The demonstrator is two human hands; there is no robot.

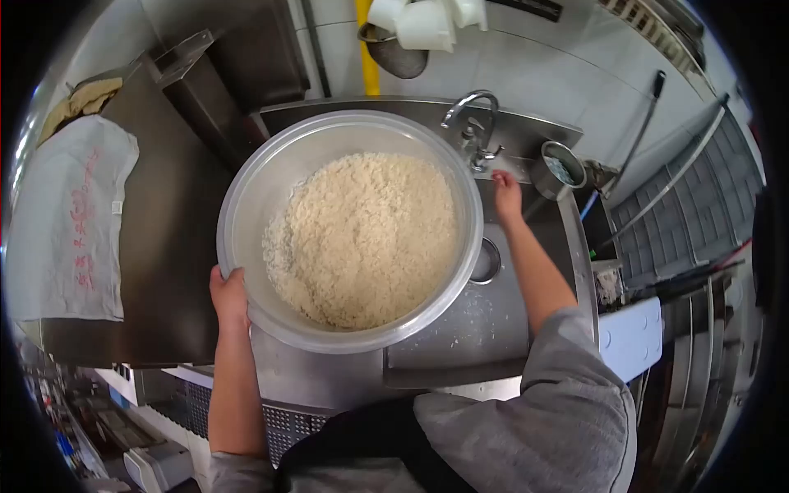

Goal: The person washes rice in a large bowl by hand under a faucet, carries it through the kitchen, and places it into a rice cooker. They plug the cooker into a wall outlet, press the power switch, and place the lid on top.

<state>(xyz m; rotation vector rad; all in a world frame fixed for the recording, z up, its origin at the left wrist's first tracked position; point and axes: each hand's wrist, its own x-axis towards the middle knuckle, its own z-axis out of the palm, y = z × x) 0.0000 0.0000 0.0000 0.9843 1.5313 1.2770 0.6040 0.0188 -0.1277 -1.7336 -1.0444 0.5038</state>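
A large translucent plastic basin (353, 341) holds a big mound of white rice (370, 238). My left hand (230, 297) grips its rim at the lower left, thumb on the outside near the top edge. To the right of the basin, my right hand (507, 197) is raised beside the chrome faucet (485, 123). Its fingers look curled together just below the faucet's lever, with nothing visible in them. The basin sits partly over the steel sink (460, 345), hiding much of it; the drain (486, 261) shows at its right edge.
A white cloth sack with red writing (70, 222) lies on the steel counter (160, 279) at left. A metal pot (559, 168) stands at the sink's back right corner. White plastic scoops (423, 23) hang on the tiled wall. Long-handled tools (657, 86) lean at right.
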